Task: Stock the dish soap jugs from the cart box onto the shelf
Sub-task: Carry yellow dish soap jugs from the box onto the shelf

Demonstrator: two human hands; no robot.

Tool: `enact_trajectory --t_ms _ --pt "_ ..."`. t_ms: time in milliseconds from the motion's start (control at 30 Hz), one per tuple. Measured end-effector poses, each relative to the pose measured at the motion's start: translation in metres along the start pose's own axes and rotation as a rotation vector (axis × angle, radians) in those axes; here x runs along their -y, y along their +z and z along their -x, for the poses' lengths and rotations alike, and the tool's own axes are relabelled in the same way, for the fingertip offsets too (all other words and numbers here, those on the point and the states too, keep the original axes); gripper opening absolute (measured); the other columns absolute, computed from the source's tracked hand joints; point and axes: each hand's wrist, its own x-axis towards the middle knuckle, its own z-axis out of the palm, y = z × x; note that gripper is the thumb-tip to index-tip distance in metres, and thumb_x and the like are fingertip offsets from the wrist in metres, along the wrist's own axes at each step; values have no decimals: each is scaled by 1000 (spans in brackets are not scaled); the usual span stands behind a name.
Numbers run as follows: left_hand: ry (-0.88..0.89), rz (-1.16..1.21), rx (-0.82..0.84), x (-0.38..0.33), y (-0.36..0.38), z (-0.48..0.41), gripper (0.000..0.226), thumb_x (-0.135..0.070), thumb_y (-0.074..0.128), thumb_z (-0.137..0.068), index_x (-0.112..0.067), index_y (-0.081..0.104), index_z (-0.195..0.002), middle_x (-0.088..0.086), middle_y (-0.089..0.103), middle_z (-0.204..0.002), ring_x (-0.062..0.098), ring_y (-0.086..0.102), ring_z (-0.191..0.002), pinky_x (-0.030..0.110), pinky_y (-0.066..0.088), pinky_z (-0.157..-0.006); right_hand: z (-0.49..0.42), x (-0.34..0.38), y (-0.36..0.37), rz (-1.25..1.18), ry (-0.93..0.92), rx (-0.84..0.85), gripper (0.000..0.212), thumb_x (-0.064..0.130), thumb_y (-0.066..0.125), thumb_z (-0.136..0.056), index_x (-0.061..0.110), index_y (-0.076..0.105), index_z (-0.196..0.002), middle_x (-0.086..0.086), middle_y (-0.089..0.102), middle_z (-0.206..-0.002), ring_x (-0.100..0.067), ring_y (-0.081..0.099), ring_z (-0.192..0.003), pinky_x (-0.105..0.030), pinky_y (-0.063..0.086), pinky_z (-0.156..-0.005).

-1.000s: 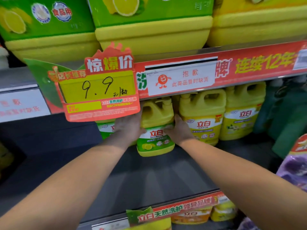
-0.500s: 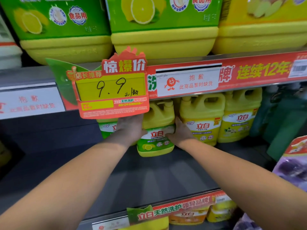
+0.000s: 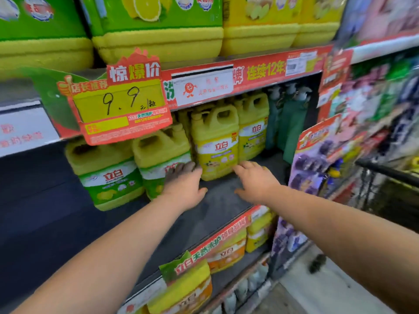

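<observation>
Two yellow dish soap jugs with green labels stand on the dark shelf: one at the left, one beside it. My left hand is open, its fingertips touching the front of the second jug. Right of it stand a yellow-labelled jug and another behind it. My right hand is open with fingers spread, just in front of the yellow-labelled jug and holding nothing. The cart box is out of view.
A hanging price sign reading 9.9 covers the jugs' tops. Large jugs fill the shelf above. Green pump bottles stand at the right. More jugs sit on the shelf below. A cart's black rim shows at far right.
Both hands have let go of the green-labelled jug and drawn back, the right one moving right. The view has swung to the right, bringing the cart rim into sight.
</observation>
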Motion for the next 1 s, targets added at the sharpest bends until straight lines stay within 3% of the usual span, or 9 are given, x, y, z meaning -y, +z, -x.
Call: enact_trajectory --t_ms 133,267,667,1000 --pt "193 8 41 -53 12 -3 49 -51 52 -84 -18 47 -121 7 50 -125 29 46 -119 39 40 -91 61 -42 6 60 207 55 70 39 57 -86 21 25 -146 -7 28 -151 -28 26 -138 -46 27 -110" --pt "348 49 76 -118 15 4 55 -52 50 -85 -18 45 -128 6 48 -128 28 42 -123 40 37 -97 117 -82 5 80 349 63 68 43 56 -86 21 27 -144 -7 32 -148 -29 29 -137 -47 29 -109" --pt "529 86 180 -340 -2 73 52 -51 51 -87 -18 45 -126 6 48 -130 28 42 -125 41 35 -100 317 -217 -3 46 587 93 70 44 55 -86 24 25 -146 -3 33 -149 -30 24 -140 -49 26 -111" --pt "712 173 139 -551 -35 130 52 -52 53 -86 -17 48 -123 8 50 -126 30 45 -121 42 39 -97 493 -333 -28 59 752 110 69 41 57 -85 26 25 -145 -4 34 -148 -30 30 -137 -47 31 -107"
